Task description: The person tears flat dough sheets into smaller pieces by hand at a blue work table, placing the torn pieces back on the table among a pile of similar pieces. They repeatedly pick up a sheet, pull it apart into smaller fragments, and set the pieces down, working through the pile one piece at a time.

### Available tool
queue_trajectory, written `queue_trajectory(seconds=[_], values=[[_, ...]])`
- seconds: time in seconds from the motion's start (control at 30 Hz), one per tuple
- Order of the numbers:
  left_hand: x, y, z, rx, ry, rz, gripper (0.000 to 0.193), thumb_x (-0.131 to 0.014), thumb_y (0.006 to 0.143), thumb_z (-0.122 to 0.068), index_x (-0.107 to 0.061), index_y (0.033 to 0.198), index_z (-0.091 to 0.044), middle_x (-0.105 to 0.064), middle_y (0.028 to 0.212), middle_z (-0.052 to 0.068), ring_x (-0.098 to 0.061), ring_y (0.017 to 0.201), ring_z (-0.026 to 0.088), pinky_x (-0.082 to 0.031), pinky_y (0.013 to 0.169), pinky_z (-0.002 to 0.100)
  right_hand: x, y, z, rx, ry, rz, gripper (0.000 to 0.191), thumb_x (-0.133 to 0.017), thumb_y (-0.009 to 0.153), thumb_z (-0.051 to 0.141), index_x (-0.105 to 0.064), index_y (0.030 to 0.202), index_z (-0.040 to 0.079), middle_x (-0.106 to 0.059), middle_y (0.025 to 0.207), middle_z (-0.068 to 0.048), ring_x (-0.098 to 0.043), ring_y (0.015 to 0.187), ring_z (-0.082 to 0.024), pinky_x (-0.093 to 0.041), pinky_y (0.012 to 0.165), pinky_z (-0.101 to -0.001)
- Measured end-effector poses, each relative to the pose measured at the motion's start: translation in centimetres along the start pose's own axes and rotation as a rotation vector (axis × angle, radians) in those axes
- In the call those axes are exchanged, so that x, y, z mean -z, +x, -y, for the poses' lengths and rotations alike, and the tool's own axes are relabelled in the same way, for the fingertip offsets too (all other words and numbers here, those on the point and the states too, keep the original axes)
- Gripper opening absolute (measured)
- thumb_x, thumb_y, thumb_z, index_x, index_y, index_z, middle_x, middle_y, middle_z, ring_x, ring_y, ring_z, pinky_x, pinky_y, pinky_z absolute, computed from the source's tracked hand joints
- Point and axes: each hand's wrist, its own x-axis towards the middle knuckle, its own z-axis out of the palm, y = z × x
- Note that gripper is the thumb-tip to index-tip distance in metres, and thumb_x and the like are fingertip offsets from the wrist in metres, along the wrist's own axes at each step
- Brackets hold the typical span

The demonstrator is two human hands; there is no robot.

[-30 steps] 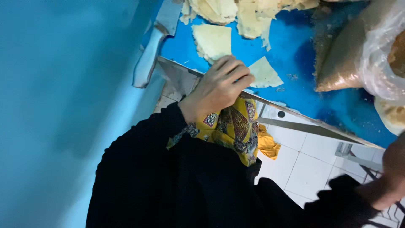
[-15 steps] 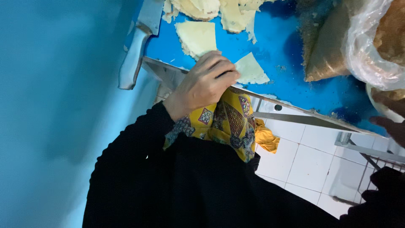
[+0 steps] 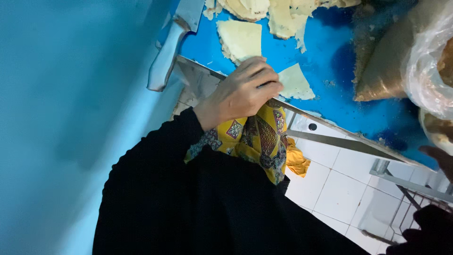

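My left hand [image 3: 240, 92] is curled at the metal edge of a blue table [image 3: 321, 52], its fingers closed on a yellow patterned cloth [image 3: 259, 139] that hangs down in front of my black sleeve [image 3: 188, 198]. Flat pale dough pieces lie just beyond the fingers: a triangular one [image 3: 295, 82] touching the knuckles and a squarer one [image 3: 240, 38] farther back. Only a dark sliver of my right hand [image 3: 440, 159] shows at the right border, so its fingers cannot be read.
More torn dough sheets [image 3: 283, 16] lie at the table's far side. A clear plastic bag [image 3: 427, 71] with brownish contents stands at the right. A blue wall [image 3: 71, 118] fills the left. White floor tiles [image 3: 339, 193] and a metal table frame [image 3: 406, 182] lie below.
My left hand stays closed on the cloth at the table edge. My right hand has slid toward the right border and is now almost out of view.
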Motion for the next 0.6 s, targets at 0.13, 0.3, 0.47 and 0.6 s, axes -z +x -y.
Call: queue_trajectory(seconds=[0.13, 0.3, 0.47, 0.6], values=[[-0.1, -0.3, 0.5, -0.003, 0.005, 0.001, 0.012, -0.071, 0.099, -0.01, -0.072, 0.111, -0.007, -0.068, 0.111, 0.007, -0.062, 0.115, 0.024, -0.043, 0.118, 0.05, -0.4, 0.0, -0.3, -0.017, -0.039, -0.032, 0.045, -0.061, 0.096, 0.007, -0.054, 0.141, 0.001, -0.066, 0.122, -0.024, -0.068, 0.107, -0.035, -0.054, 0.101, -0.0471], [-0.4, -0.6, 0.6, -0.001, 0.005, -0.007, 0.013, -0.071, 0.1, -0.01, -0.072, 0.112, -0.008, -0.068, 0.112, 0.006, -0.062, 0.115, 0.024, -0.044, 0.118, 0.051, -0.6, 0.2, -2.0, -0.018, -0.093, -0.061, 0.044, -0.061, 0.094, 0.001, -0.057, 0.137, 0.002, -0.065, 0.12, -0.022, -0.066, 0.107, -0.035, -0.052, 0.1, -0.046], [-0.4, -0.8, 0.5, 0.009, 0.013, -0.016, 0.015, -0.07, 0.101, -0.01, -0.073, 0.115, -0.008, -0.068, 0.11, 0.005, -0.062, 0.114, 0.023, -0.043, 0.119, 0.05, -0.3, 0.1, -3.0, -0.022, -0.205, -0.096, 0.043, -0.062, 0.091, -0.004, -0.061, 0.134, 0.003, -0.064, 0.119, -0.02, -0.064, 0.108, -0.035, -0.051, 0.1, -0.0449], [-0.2, -1.0, 0.7, -0.022, 0.01, -0.029, 0.009, -0.069, 0.1, -0.01, -0.072, 0.108, -0.008, -0.069, 0.115, 0.006, -0.061, 0.12, 0.024, -0.043, 0.119, 0.049, -0.8, -2.7, -0.2, -0.036, -0.453, -0.199, 0.044, -0.062, 0.089, -0.008, -0.063, 0.131, 0.005, -0.064, 0.117, -0.019, -0.062, 0.109, -0.035, -0.05, 0.099, -0.044]])
